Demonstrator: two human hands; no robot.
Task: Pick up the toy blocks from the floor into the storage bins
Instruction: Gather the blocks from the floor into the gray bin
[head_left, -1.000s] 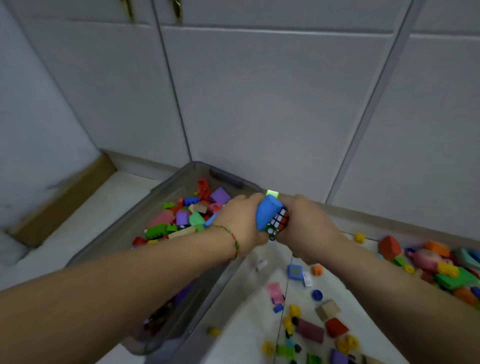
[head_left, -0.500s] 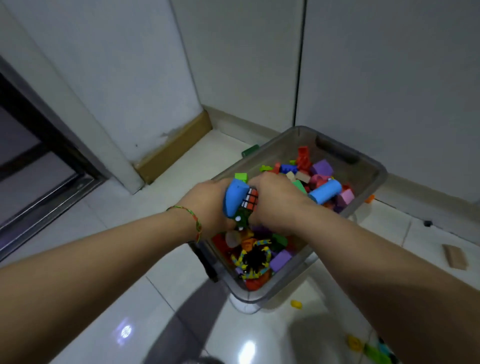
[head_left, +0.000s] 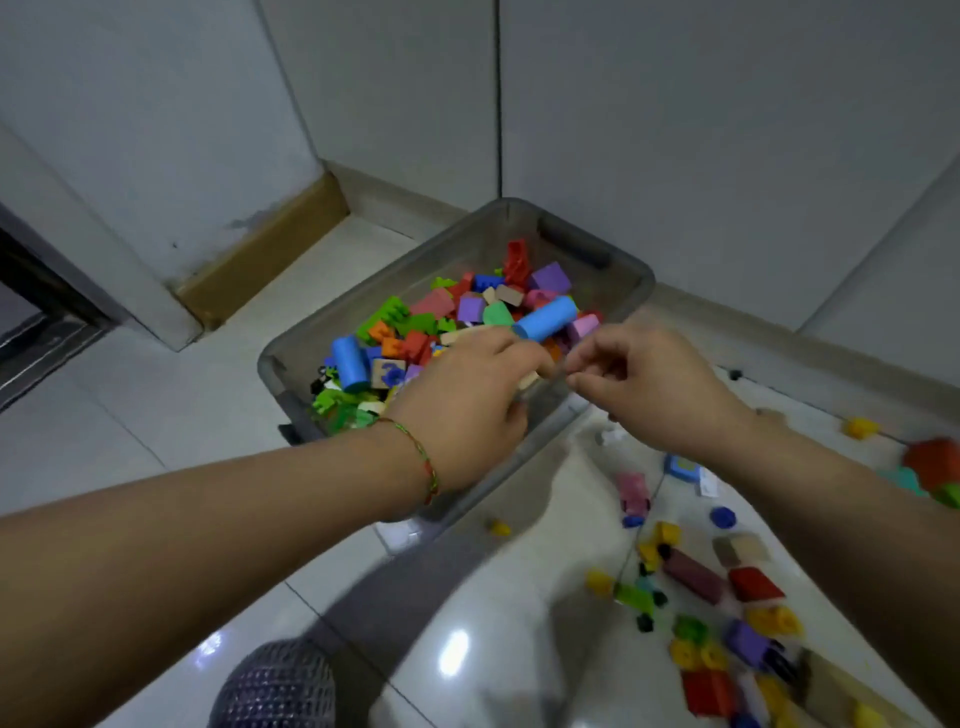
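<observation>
The storage bin (head_left: 457, 249) looks well filled with toy blocks (head_left: 441, 304), but many loose blocks (head_left: 753, 584) lie on the floor (head_left: 156, 405) to its right. Left hand (head_left: 467, 400) and right hand (head_left: 649, 384) hover above the bin, fingers loosely curled, apparently empty.

Easiest way in from where I'm steering is the left: the glossy white tiled floor (head_left: 156, 415) is open all along that side of the translucent grey plastic storage bin (head_left: 467, 244). The far side is tight, since the bin's back corner sits near the pale grey wall panels (head_left: 727, 156). Inside, the heap of coloured toy blocks (head_left: 441, 312) fills most of the room, with a red block (head_left: 517, 257) poking up at the back. The left hand (head_left: 467, 410) and right hand (head_left: 654, 389) crowd the near right rim. Right of the bin, loose coloured blocks (head_left: 696, 577) litter the floor, leaving only narrow gaps. A dark grey knobbly rounded thing (head_left: 275, 686) sits at the bottom edge.
</observation>
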